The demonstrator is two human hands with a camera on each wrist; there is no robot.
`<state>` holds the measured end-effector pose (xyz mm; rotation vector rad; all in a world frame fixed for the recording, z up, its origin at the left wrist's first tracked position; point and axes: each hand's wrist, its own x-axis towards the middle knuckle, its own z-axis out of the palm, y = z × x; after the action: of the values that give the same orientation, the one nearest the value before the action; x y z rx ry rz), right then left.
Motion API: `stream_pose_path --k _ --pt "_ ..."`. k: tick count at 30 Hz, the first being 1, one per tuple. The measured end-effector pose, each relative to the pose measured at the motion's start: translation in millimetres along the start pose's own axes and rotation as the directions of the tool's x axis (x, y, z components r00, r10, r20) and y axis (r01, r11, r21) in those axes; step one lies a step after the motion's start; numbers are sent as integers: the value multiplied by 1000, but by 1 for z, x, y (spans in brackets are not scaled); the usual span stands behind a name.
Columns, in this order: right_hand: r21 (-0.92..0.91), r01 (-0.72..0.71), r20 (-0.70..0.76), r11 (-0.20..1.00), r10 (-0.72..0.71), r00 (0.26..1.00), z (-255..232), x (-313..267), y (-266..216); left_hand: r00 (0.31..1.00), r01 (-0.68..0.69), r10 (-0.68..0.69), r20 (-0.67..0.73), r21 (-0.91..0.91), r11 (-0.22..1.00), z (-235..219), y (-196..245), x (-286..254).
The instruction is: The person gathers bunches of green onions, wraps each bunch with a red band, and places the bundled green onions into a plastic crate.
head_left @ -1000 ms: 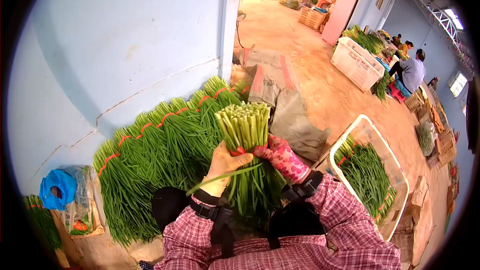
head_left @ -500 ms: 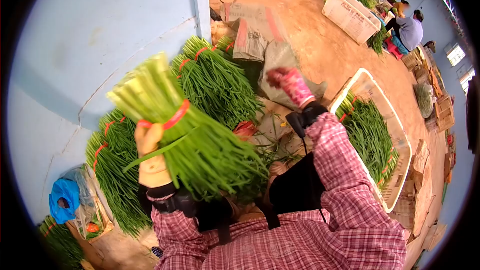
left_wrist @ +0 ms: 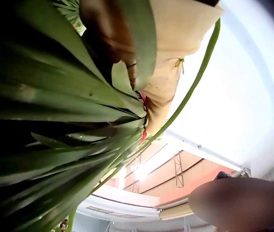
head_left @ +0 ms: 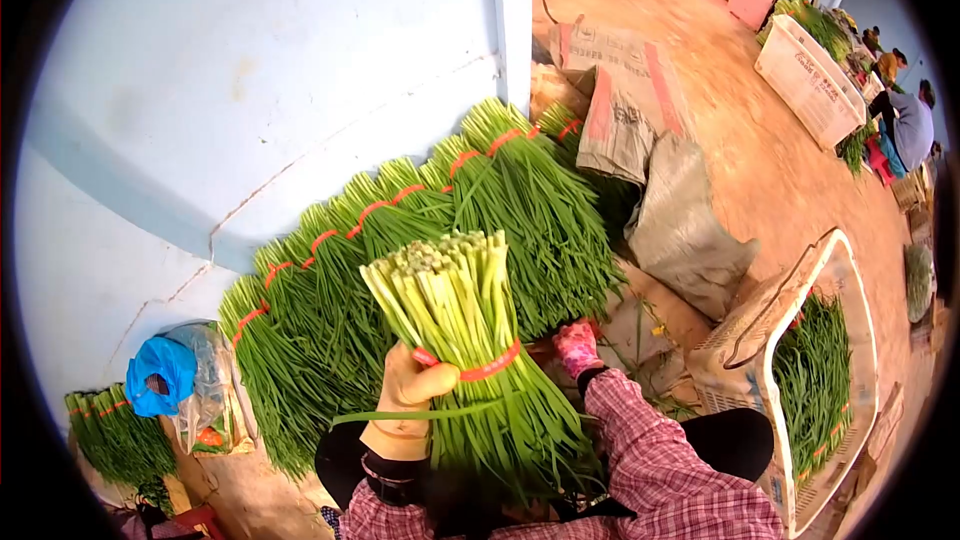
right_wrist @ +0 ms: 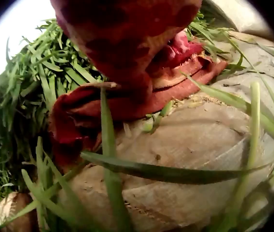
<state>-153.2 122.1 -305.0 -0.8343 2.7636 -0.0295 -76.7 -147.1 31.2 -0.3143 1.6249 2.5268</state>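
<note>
My left hand (head_left: 408,390), in a pale glove, grips a thick bunch of garlic chives (head_left: 450,285) around its red band (head_left: 490,365). The cut stem ends point up and away, and the leaves hang toward my lap. One loose leaf crosses in front of the wrist. My right hand (head_left: 577,348), in a pink patterned glove, reaches low beyond the bunch. In the right wrist view it is down at a crumpled red cloth (right_wrist: 185,94) on a pale sack-like sheet (right_wrist: 185,130); its fingertips are hidden.
Banded bunches of chives (head_left: 370,260) line the wall at left. A white crate (head_left: 870,380) with more bunches stands at right, and grey sacks (head_left: 690,230) lie ahead. A blue bag (head_left: 160,375) is at far left. A seated person (head_left: 910,125) works farther back.
Both hands were at the bunch; the right hand let go and went down to the red cloth. The left hand swung the bunch left, then back in front of me.
</note>
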Motion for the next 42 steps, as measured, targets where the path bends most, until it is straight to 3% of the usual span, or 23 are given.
stream_pose_path --k 3,4,7,8,10,13,15,18,20,22,24,26,27,28,30,32,34,35,36,37,39,41,42 --pt "202 -80 48 976 72 996 -73 -10 5 997 -81 83 -10 102 991 -8 -9 9" --pt "488 -72 7 870 79 997 -74 -6 21 998 -63 64 -7 128 990 -8 -7 10" --pt "797 -251 197 550 156 968 -146 -17 70 1000 -29 29 0 64 998 0 -1 7" --pt "845 -221 144 487 190 971 -181 -28 80 999 -45 45 3 15 999 12 5 5" --pt "999 18 -10 -32 237 972 -234 -53 90 994 -113 113 9 -26 993 24 10 1" --pt "923 368 -323 -112 293 900 -336 -101 68 995 -96 98 25 -55 994 30 1 0" --pt "884 453 -399 -114 321 859 -409 -139 16 997 -84 84 1 25 996 34 -5 4" --pt "623 590 -747 514 167 643 -436 -142 -29 1000 -5 5 6 124 992 47 -13 4" --pt "197 646 -882 738 -154 446 -440 -121 -56 969 -199 202 140 -37 979 79 -2 -12" --pt "-2 254 -734 967 -174 656 -445 -127 -93 940 -301 288 184 45 953 88 2 -18" --pt "237 433 -767 870 -106 633 -446 -125 -86 953 -228 213 217 44 973 85 0 -22" --pt "690 619 -691 377 88 717 -437 -115 -67 966 -173 156 206 64 983 79 -4 -24" --pt "764 469 -621 443 311 719 -445 -114 -54 963 -166 158 219 21 986 81 -3 -26" --pt "873 396 -484 283 409 774 -458 -116 -38 959 -160 160 233 -21 987 82 -2 -26" --pt "775 626 -613 85 342 713 -459 -122 -30 961 -191 190 199 -17 981 81 -3 -24" --pt "630 582 -696 514 41 717 -447 -126 -41 963 -183 180 199 -3 983 78 -8 -21" --pt "-68 408 -716 910 -329 615 -448 -129 -63 966 -163 144 214 73 984 82 -5 -24" --pt "-16 472 -727 881 -334 600 -447 -118 -52 963 -180 165 214 54 982 84 -7 -23" --pt "627 457 -539 631 -72 839 -443 -117 -43 959 -199 188 211 33 979 86 -8 -23" --pt "964 257 -265 63 202 943 -442 -116 -36 950 -205 203 237 -13 979 90 -5 -25" --pt "969 240 -248 59 231 941 -460 -122 -20 954 -184 181 241 -11 983 95 -3 -28" --pt "457 489 -645 743 -102 757 -466 -120 -37 954 -200 199 226 -18 980 98 -7 -26" --pt "22 497 -682 867 -350 642 -464 -120 -50 950 -225 214 227 23 974 99 -7 -26"
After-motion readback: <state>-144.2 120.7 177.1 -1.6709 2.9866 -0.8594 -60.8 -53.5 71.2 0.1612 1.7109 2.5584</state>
